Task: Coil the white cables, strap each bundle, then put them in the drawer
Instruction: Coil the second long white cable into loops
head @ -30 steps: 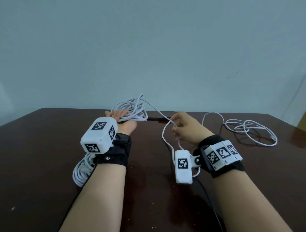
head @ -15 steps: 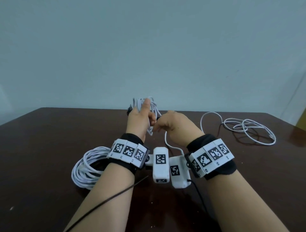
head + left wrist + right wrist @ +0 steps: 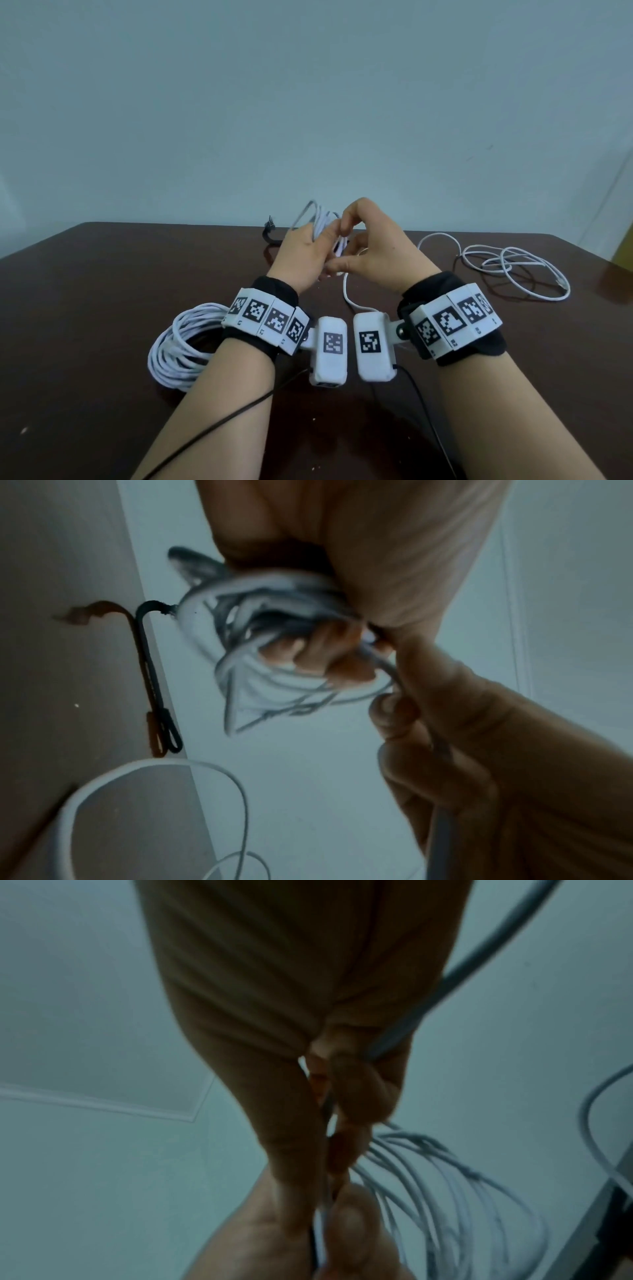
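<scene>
Gripping a half-wound coil of white cable [image 3: 320,222] above a dark wooden table [image 3: 102,291], left hand [image 3: 303,255] with fingers curled round the loops. Pinching a strand of the same cable between thumb and forefinger, right hand [image 3: 371,255] touching the left. Trailing down from the hands toward the table, the cable's loose tail [image 3: 349,294]. Lying finished beside the left forearm, a thick white bundle [image 3: 178,346]; sprawling uncoiled at far right, another white cable [image 3: 513,270]. Lying behind the hands, a black strap [image 3: 270,231]. Showing only black-and-white square marker patterns, no readable wording, wristbands [image 3: 267,317].
</scene>
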{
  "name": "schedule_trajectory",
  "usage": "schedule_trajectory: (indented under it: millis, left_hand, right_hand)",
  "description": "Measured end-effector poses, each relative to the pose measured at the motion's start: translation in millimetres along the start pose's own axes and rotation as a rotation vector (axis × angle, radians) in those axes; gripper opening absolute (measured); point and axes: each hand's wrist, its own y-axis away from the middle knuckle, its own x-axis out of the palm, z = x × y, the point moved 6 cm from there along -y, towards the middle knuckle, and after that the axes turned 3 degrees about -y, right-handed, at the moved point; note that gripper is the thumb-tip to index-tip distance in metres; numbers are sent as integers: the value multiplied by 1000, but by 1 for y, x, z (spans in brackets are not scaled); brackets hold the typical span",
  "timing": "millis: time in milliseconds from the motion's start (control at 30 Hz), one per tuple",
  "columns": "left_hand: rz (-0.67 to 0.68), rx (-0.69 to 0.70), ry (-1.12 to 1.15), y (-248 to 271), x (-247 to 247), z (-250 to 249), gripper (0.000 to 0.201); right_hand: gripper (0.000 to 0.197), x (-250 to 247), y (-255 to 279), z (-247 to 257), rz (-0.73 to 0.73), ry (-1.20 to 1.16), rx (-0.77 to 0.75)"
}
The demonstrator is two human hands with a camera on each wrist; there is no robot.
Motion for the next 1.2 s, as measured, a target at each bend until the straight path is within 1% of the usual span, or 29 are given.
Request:
schedule_trajectory:
  millis: [67, 100, 200, 233, 267, 300, 333, 400, 433, 467, 533, 633, 767, 833, 867, 900, 933, 1000, 1033, 1067, 1133, 1200]
  left_hand:
    - [-96, 5, -1, -1, -12, 2, 43]
    - [-166, -16, 39, -2, -22, 7, 45]
    - [-378, -95, 198, -3, -50, 24, 54]
    - [-408, -107, 239, -4, -55, 28, 56]
    - [-404, -114, 266, -4, -55, 29, 56]
    - [-372, -122, 285, -4, -52, 30, 54]
    - [-315, -125, 302, -5, -47, 30, 52]
    - [-125, -113, 313, -6, -33, 26, 48]
    - [-16, -105, 314, -6, -26, 24, 47]
    - [83, -96, 321, -4, -19, 22, 48]
    - [239, -87, 335, -1, -7, 19, 56]
    - [415, -74, 417, 6, 9, 12, 67]
    - [576, -106, 615, 14, 21, 9, 58]
    - [613, -91, 659, 16, 24, 5, 53]
    - [594, -78, 632, 16, 25, 3, 50]
    - [551, -77, 580, 15, 25, 3, 48]
    - [492, -88, 512, 14, 24, 3, 46]
    - [372, -118, 340, 10, 19, 8, 43]
    - [322, -124, 222, 7, 17, 12, 42]
    - [285, -130, 90, 4, 15, 15, 41]
    - [245, -143, -115, 2, 15, 19, 39]
    - [194, -138, -227, 1, 16, 18, 39]
  right_hand:
    - [48, 1, 1, -5, 61, 46, 37]
    - [43, 0, 1, -8, 86, 74, 59]
    - [21, -7, 3, -14, 122, 153, 102]
    - [16, -9, 3, -14, 129, 188, 117]
    - [12, -11, 3, -14, 124, 218, 137]
    - [10, -14, 3, -15, 93, 244, 152]
    - [8, -18, 2, -15, 31, 266, 153]
    - [6, -30, 1, -13, -125, 273, 124]
    - [4, -35, 2, -11, -174, 248, 106]
    - [4, -38, 2, -9, -192, 212, 87]
    - [3, -42, 3, -4, -186, 162, 50]
    - [3, -47, 5, -4, -198, 146, 25]
    - [9, -56, 8, -7, -213, 4, 37]
    - [13, -58, 11, -4, -166, -105, 24]
    - [17, -60, 12, -2, -152, -162, 13]
    - [21, -64, 13, -1, -180, -224, -12]
    - [20, -73, 14, 1, -265, -300, -57]
    - [12, -100, 21, 6, -520, -468, -194]
    - [10, -111, 25, 9, -616, -534, -264]
    - [11, -118, 29, 13, -667, -587, -317]
    - [19, -118, 31, 19, -671, -688, -379]
    - [27, -112, 30, 23, -652, -770, -388]
